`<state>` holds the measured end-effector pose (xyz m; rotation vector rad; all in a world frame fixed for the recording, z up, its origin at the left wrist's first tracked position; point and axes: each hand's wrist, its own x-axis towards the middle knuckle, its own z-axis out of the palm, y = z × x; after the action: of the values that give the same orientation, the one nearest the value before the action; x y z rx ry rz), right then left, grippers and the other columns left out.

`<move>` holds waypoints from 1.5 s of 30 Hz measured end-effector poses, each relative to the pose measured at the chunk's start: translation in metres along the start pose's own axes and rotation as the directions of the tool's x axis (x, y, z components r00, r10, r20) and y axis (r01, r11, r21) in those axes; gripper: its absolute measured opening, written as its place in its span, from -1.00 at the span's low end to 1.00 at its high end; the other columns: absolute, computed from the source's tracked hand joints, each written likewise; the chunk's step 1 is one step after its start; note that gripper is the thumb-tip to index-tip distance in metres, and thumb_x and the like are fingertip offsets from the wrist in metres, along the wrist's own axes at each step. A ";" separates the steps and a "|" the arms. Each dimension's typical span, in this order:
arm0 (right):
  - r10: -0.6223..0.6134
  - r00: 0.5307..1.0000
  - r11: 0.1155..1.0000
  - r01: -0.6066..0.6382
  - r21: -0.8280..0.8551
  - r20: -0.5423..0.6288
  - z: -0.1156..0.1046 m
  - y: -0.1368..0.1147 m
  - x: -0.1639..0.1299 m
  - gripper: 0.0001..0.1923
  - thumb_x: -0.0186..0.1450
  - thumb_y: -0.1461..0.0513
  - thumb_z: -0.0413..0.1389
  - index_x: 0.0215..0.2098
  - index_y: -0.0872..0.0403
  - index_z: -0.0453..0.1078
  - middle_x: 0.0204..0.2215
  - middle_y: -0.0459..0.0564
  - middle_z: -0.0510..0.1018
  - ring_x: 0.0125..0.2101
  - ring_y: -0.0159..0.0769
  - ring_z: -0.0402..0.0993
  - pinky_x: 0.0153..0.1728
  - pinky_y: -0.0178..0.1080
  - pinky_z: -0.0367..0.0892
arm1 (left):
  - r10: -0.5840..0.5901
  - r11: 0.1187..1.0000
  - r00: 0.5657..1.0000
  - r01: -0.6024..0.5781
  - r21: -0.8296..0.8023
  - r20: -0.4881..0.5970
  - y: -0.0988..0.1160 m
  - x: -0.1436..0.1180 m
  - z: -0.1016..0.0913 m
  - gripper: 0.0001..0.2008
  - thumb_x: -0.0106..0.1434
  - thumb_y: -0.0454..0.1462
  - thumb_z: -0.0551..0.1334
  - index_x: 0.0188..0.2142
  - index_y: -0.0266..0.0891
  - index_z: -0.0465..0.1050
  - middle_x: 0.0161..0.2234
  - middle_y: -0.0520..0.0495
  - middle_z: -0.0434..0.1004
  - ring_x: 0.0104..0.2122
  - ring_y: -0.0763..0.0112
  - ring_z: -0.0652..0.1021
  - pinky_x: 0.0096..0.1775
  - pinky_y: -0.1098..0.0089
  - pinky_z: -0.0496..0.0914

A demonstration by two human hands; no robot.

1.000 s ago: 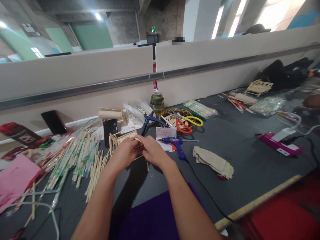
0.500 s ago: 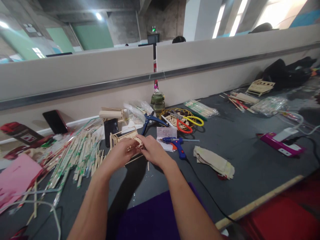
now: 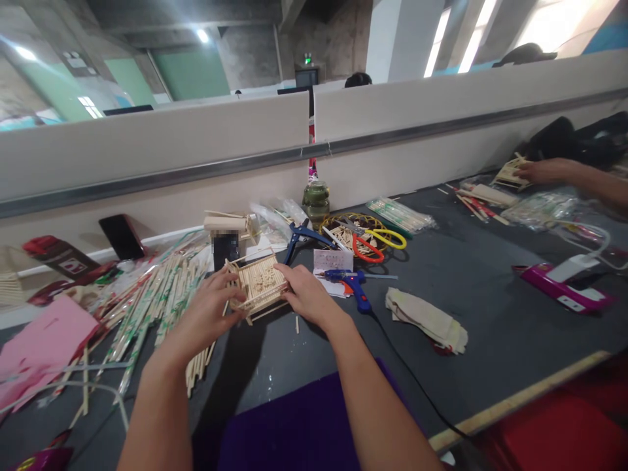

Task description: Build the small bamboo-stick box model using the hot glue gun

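On the far left of the dark table [image 3: 490, 314], pink paper [image 3: 34, 340] lies cut off by the frame edge, beside a red carton [image 3: 61, 258] whose label is too small to read. One black phone [image 3: 122, 237] leans on the divider. Chopsticks [image 3: 147, 307] sprawl in a loose heap, too many and too overlapped to count. At centre, the left hand [image 3: 206, 317] and right hand [image 3: 307, 297] each grip one side of a small wooden stick frame [image 3: 258, 286], holding it tilted just above the table. Behind it a dark object is blurred out. Rightward lie one blue glue gun [image 3: 350, 282], two pairs of scissors [image 3: 373, 241], one folded cloth [image 3: 426, 320] and one magenta device [image 3: 564, 291]. Another person's hand [image 3: 537, 171] touches a second wooden model at the far right, partly hidden.
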<state>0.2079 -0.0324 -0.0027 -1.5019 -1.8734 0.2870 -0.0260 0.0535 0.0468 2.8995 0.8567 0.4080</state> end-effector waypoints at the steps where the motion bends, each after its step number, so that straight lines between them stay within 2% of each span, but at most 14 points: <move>1: 0.001 1.000 1.000 -0.001 0.001 0.001 0.000 0.000 0.000 -0.33 0.24 0.39 0.10 0.28 0.06 0.06 -0.04 0.07 0.43 -0.05 -0.21 0.27 -0.01 -0.19 0.21 | -0.001 1.000 1.000 0.001 0.019 -0.005 0.001 0.001 0.002 -0.84 0.17 -0.14 0.27 -0.33 -0.15 0.53 0.06 -0.19 0.38 0.18 -0.01 0.27 0.16 -0.02 0.19; 9: 0.005 1.000 1.000 -0.005 -0.001 0.005 0.000 0.000 0.000 -0.34 0.26 0.38 0.09 0.29 0.06 0.05 -0.05 0.08 0.44 -0.05 -0.20 0.27 -0.01 -0.17 0.21 | 0.019 1.000 1.000 -0.019 0.025 -0.015 0.005 0.005 0.003 -0.86 0.16 -0.19 0.27 -0.48 -0.17 0.50 0.04 -0.16 0.43 0.20 -0.02 0.23 0.19 -0.05 0.15; 27: -0.007 1.000 0.995 0.010 0.103 -0.030 -0.003 -0.002 -0.001 -0.32 0.23 0.42 0.10 0.29 0.05 0.05 -0.06 0.06 0.43 -0.08 -0.23 0.27 0.00 -0.18 0.21 | 0.042 0.999 0.999 -0.042 0.031 -0.002 0.000 0.003 0.007 -0.89 0.18 -0.22 0.26 -0.45 -0.17 0.51 0.04 -0.16 0.40 0.22 -0.03 0.18 0.21 -0.05 0.13; 38: -0.012 1.000 0.998 0.014 0.063 -0.021 0.001 0.001 -0.001 -0.32 0.23 0.41 0.11 0.29 0.08 0.06 -0.05 0.08 0.43 -0.06 -0.22 0.27 0.01 -0.21 0.22 | 0.064 0.997 0.998 -0.064 0.050 -0.009 -0.001 0.003 0.006 -0.85 0.18 -0.18 0.24 -0.46 -0.17 0.50 0.02 -0.15 0.42 0.20 -0.01 0.22 0.21 -0.05 0.13; 42: -0.011 1.000 0.999 0.012 0.053 -0.016 0.001 0.001 -0.001 -0.32 0.23 0.41 0.11 0.28 0.07 0.07 -0.05 0.08 0.43 -0.03 -0.20 0.27 0.01 -0.20 0.22 | 0.028 0.999 1.000 -0.028 0.031 -0.012 0.007 0.005 0.002 -0.82 0.17 -0.11 0.27 -0.34 -0.15 0.51 0.03 -0.17 0.44 0.18 0.00 0.28 0.19 -0.06 0.17; 45: -0.006 1.000 0.999 0.007 0.047 -0.017 0.001 0.000 -0.001 -0.32 0.23 0.41 0.10 0.28 0.04 0.07 -0.05 0.06 0.43 -0.04 -0.21 0.27 0.00 -0.19 0.23 | -0.006 1.000 0.994 0.006 -0.003 -0.106 0.024 0.011 0.002 -0.74 0.21 -0.07 0.24 -0.18 -0.15 0.47 0.08 -0.18 0.39 0.21 0.01 0.25 0.16 -0.03 0.21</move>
<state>0.2078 -0.0328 -0.0036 -1.4616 -1.8453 0.3123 -0.0045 0.0396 0.0513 2.8939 0.8785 0.5671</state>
